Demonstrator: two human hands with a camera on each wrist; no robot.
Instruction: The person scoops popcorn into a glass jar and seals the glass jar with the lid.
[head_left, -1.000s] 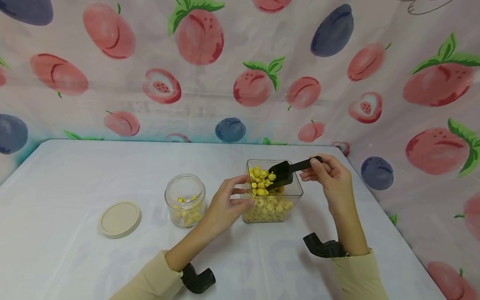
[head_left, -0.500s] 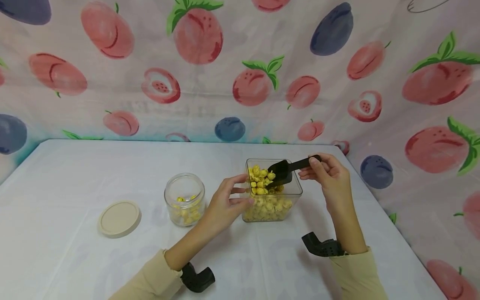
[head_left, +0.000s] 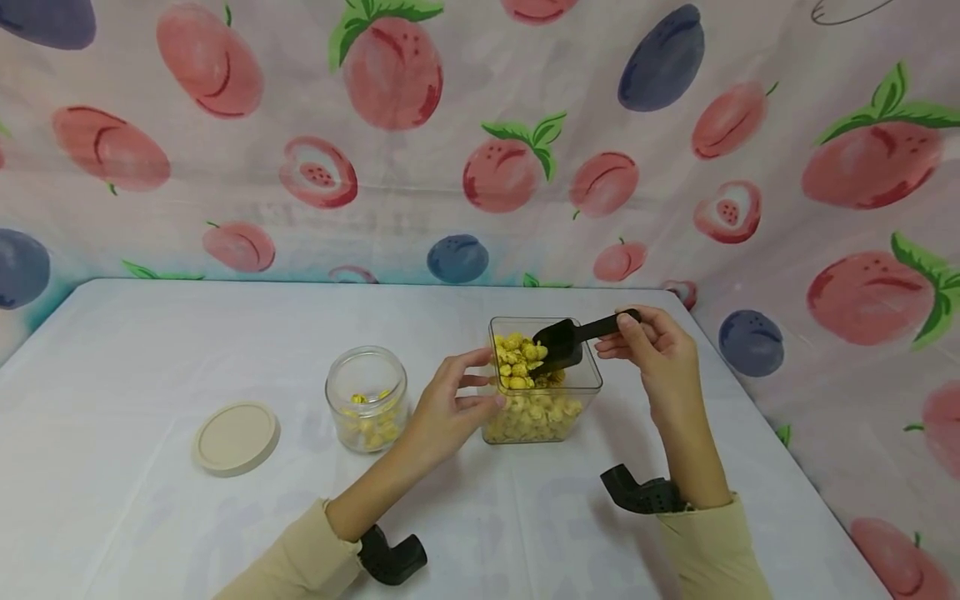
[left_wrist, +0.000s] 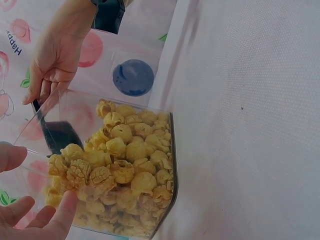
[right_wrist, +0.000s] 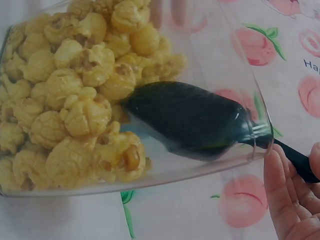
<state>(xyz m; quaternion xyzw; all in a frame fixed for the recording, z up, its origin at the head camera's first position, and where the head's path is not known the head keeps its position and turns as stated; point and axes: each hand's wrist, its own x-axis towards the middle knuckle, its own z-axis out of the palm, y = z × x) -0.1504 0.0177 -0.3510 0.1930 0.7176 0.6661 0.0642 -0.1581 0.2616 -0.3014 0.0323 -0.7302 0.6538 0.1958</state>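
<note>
Scooping step judged underway: black plastic scoop (head_left: 561, 342) was pinched by right hand (head_left: 656, 354) in yellow popcorn (head_left: 525, 367), clear square container (head_left: 543, 421) gripped by left hand (head_left: 450, 408); lifting a level load judged next.

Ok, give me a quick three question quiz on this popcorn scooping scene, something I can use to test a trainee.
1. True or false: the round glass jar has its lid screwed on.
2. Which hand holds the black scoop?
A. the left hand
B. the right hand
C. neither hand
3. Fill in the missing word: the scoop's bowl is inside the square clear ______, against the popcorn.

Key
1. False. The cream lid lies flat on the table, to the left of the jar.
2. B. The right hand grips the handle, while the left hand holds the side of the container.
3. container
</note>
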